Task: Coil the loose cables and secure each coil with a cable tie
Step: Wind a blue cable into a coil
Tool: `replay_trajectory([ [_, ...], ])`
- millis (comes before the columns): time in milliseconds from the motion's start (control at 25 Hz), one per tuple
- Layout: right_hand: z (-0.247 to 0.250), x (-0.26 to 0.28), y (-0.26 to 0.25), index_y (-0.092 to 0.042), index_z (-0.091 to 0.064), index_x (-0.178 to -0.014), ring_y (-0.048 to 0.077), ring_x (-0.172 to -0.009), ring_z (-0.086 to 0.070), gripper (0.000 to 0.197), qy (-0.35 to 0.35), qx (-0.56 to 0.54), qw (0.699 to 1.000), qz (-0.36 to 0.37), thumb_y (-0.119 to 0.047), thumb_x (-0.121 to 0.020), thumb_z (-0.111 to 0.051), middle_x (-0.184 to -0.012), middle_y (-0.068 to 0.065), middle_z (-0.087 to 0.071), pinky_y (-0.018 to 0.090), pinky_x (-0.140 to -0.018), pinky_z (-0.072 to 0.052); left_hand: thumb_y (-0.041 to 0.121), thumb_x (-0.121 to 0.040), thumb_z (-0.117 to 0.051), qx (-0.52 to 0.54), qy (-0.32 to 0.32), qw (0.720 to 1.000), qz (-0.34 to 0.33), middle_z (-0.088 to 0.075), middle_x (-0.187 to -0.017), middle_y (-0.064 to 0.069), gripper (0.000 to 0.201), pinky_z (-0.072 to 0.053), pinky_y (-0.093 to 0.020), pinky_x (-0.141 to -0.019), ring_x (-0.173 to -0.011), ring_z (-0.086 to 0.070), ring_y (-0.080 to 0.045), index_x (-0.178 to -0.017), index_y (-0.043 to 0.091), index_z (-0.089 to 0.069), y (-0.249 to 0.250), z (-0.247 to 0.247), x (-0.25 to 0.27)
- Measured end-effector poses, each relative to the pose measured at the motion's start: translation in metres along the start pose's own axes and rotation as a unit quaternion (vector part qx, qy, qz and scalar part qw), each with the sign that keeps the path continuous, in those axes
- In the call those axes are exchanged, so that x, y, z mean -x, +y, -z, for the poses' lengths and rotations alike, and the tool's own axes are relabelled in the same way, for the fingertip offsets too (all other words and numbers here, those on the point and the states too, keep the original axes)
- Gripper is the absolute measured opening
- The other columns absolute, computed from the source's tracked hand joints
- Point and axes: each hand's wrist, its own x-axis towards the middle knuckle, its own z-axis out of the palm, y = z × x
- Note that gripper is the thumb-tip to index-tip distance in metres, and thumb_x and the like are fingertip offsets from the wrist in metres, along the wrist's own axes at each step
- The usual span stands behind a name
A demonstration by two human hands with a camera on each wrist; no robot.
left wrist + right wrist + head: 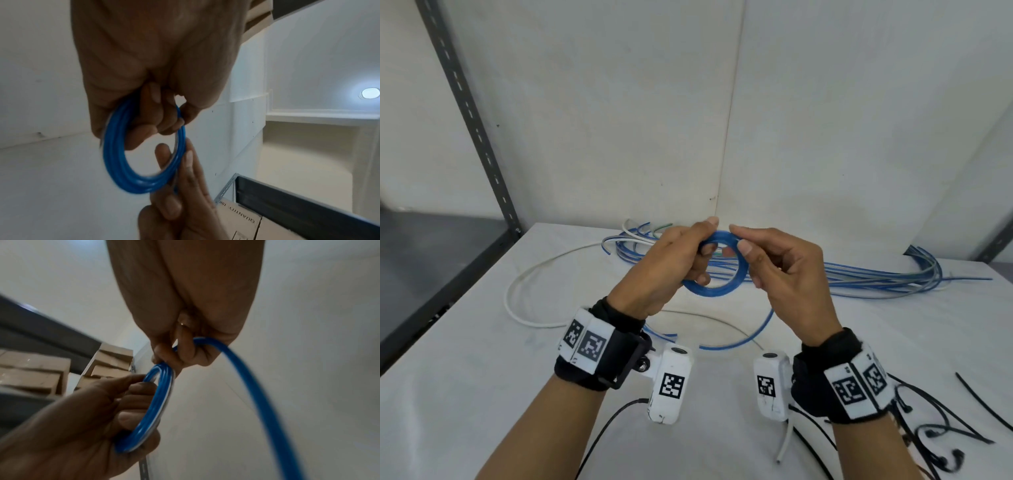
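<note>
Step in hand: I am winding the blue cable into a coil. Judging by the free tail, the winding is not yet complete.
Coil position: it is hanging above the surface between both hands, with no tie showing on it.
Left grip: it is clamping the coil's left side, with fingers curling through the ring.
Right grip: it is pinching the coil's right edge, and the tail is running out of the curled fingers down to the surface.
Next move, as I judge it: it is calling for another turn of tail laid on the ring, with the left grip holding the turns together.
Ties: they are lying on the surface at my right.
Loose cables: they are lying along the back of the surface.
</note>
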Motion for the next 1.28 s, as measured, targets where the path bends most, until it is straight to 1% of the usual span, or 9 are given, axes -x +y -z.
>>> replay_trajectory([
  [120,-0.006,0.000,0.003,-0.013,-0.072,-0.120,0.017,-0.048,-0.040,0.026,0.057,-0.099,0.992,-0.048,-0.012,-0.096,-0.062,-0.088,0.005,-0.076,0.020,-0.048,-0.037,0.035,-0.107,-0.042,0.162,0.032,0.986,-0.005,-0.016,-0.052,0.007,0.045,-0.032,-0.023,-0.048,-0.043,-0.015,-0.009,-0.066,0.016,-0.038,0.005,0.007,-0.003],
  [360,-0.030,0.004,-0.003,-0.016,-0.069,-0.118,0.014,-0.047,-0.038,0.030,0.104,-0.157,0.979,-0.076,-0.012,-0.088,-0.070,-0.095,0.013,-0.078,0.019,-0.047,-0.037,0.037,-0.107,-0.039,0.272,0.031,0.961,-0.028,-0.016,-0.051,0.007,0.046,-0.035,-0.023,-0.050,-0.044,-0.013,-0.009,-0.066,0.016,-0.041,0.003,-0.002,-0.002],
  [520,-0.010,0.000,-0.005,-0.007,-0.069,-0.118,0.006,-0.052,-0.052,0.029,0.081,-0.096,0.991,-0.036,-0.001,-0.090,-0.068,-0.093,0.014,-0.078,0.015,-0.052,-0.041,0.026,-0.105,-0.026,0.189,-0.038,0.981,-0.012,-0.028,-0.050,0.002,0.044,-0.053,-0.033,-0.071,-0.045,-0.025,-0.014,-0.070,0.011,-0.049,0.004,0.006,-0.003],
  [600,0.003,-0.001,-0.008,-0.004,-0.070,-0.117,0.003,-0.061,-0.065,0.029,0.027,-0.049,0.998,-0.020,0.002,-0.089,-0.068,-0.094,0.014,-0.077,0.011,-0.060,-0.047,0.027,-0.105,-0.025,0.152,-0.067,0.986,0.010,-0.030,-0.049,-0.001,0.049,-0.055,-0.040,-0.080,-0.042,-0.030,-0.016,-0.070,0.007,-0.052,0.003,0.006,-0.002],
  [680,0.015,-0.001,-0.009,-0.008,-0.072,-0.115,0.010,-0.082,-0.075,0.027,-0.034,-0.002,0.999,-0.012,-0.001,-0.089,-0.069,-0.099,0.006,-0.078,0.017,-0.075,-0.054,0.032,-0.108,-0.027,0.088,-0.092,0.992,0.026,-0.028,-0.047,-0.001,0.052,-0.055,-0.046,-0.091,-0.039,-0.031,-0.016,-0.072,0.005,-0.053,-0.002,0.002,0.000],
  [800,0.025,0.000,-0.010,-0.014,-0.075,-0.113,0.012,-0.094,-0.074,0.025,-0.082,0.051,0.995,-0.014,-0.006,-0.090,-0.070,-0.103,-0.003,-0.078,0.021,-0.083,-0.055,0.027,-0.110,-0.031,-0.011,-0.095,0.995,0.018,-0.025,-0.051,-0.001,0.047,-0.055,-0.046,-0.100,-0.040,-0.037,-0.014,-0.075,0.005,-0.053,-0.006,-0.005,0.002],
  [920,0.026,-0.002,-0.005,-0.018,-0.074,-0.116,0.002,-0.059,-0.057,0.026,-0.041,0.049,0.998,-0.012,-0.007,-0.093,-0.068,-0.085,-0.010,-0.075,0.016,-0.061,-0.044,0.022,-0.109,-0.030,0.028,-0.054,0.998,0.000,-0.018,-0.055,0.001,0.044,-0.059,-0.040,-0.081,-0.041,-0.030,-0.012,-0.076,0.006,-0.053,-0.004,-0.001,-0.001],
  [1040,0.021,-0.003,0.000,-0.019,-0.073,-0.117,0.015,-0.055,-0.040,0.024,0.015,-0.028,0.999,-0.021,-0.012,-0.096,-0.064,-0.091,0.002,-0.078,0.024,-0.053,-0.039,0.023,-0.106,-0.029,0.179,-0.016,0.984,-0.004,-0.013,-0.054,0.006,0.042,-0.041,-0.028,-0.056,-0.042,-0.014,-0.009,-0.070,0.011,-0.048,0.001,0.009,-0.007],
  [1280,-0.018,0.001,-0.006,-0.016,-0.072,-0.116,0.012,-0.050,-0.043,0.037,0.097,-0.105,0.989,-0.046,-0.020,-0.080,-0.077,-0.090,0.012,-0.078,0.020,-0.048,-0.040,0.024,-0.104,-0.029,0.290,0.015,0.956,-0.039,-0.009,-0.058,0.005,0.039,-0.035,-0.024,-0.053,-0.046,-0.009,-0.012,-0.070,0.014,-0.045,0.005,0.000,-0.003],
])
